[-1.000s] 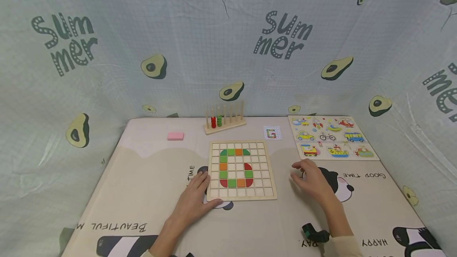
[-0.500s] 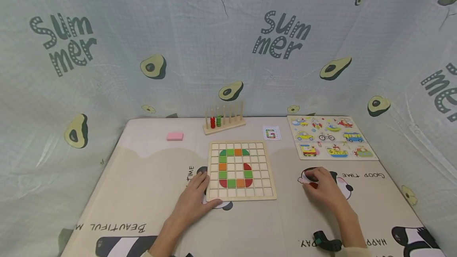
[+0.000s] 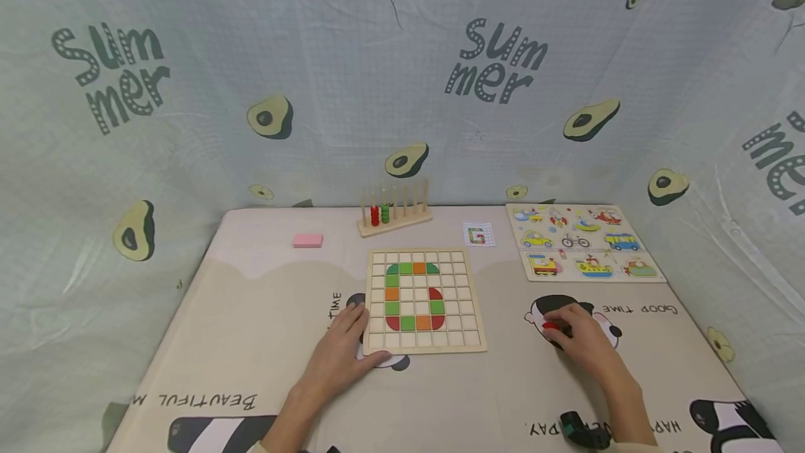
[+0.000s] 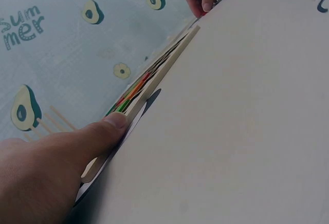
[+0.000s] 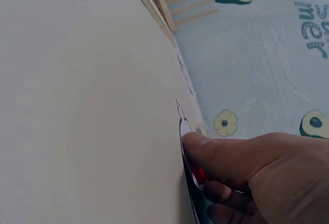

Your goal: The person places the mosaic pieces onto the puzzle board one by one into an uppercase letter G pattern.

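Note:
A square wooden grid board (image 3: 462, 320) lies on the table, with green, orange and red tiles forming a G shape (image 3: 408, 323). My left hand (image 3: 339, 348) rests at its lower left corner, fingers along the left side and thumb on the front edge; the left wrist view shows that thumb (image 4: 110, 124) against the board's rim. To the right of the board, my right hand (image 3: 585, 341) pinches a small red piece (image 3: 550, 325) close over the printed panda. In the right wrist view the red piece (image 5: 199, 174) shows below the thumb, its shape mostly hidden.
Behind the board stand a wooden peg rack (image 3: 402, 221) with red and green beads, a pink block (image 3: 308, 240) and a small pattern card (image 3: 479, 235). A vehicle puzzle board (image 3: 566, 278) lies at the back right. A printed curtain (image 3: 352, 89) hangs behind the table.
My right hand has moved rightward and toward me, away from the board's side, and its fingertips now close on the red piece. My left hand and the board have stayed in place.

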Motion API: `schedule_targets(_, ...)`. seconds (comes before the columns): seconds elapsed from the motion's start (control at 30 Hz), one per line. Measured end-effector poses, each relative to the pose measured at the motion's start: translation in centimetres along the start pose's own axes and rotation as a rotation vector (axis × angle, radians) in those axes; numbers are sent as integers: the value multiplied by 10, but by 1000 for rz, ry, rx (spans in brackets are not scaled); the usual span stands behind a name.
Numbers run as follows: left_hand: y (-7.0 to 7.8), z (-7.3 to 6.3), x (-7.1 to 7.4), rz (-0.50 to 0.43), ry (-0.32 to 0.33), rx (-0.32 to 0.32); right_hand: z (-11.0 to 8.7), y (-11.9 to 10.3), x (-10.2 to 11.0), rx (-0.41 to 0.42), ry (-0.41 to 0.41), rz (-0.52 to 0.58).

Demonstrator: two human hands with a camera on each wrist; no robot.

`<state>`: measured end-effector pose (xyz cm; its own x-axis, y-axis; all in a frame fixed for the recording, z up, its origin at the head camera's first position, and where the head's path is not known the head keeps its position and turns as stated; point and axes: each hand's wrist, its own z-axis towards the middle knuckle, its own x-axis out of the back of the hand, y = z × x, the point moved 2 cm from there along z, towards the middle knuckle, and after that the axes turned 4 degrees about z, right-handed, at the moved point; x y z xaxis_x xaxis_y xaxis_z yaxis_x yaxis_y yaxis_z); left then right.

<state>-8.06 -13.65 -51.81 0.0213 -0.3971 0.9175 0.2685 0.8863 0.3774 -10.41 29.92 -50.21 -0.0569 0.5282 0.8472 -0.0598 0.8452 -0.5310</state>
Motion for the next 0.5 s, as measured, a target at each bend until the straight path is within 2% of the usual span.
schedule_targets(0.27,1,-1,2,-11,11,-3,-1,3,1,-38,-15,8)
schedule_targets(0.5,0,0,1,-5,6,-3,0,1,1,13,14,12)
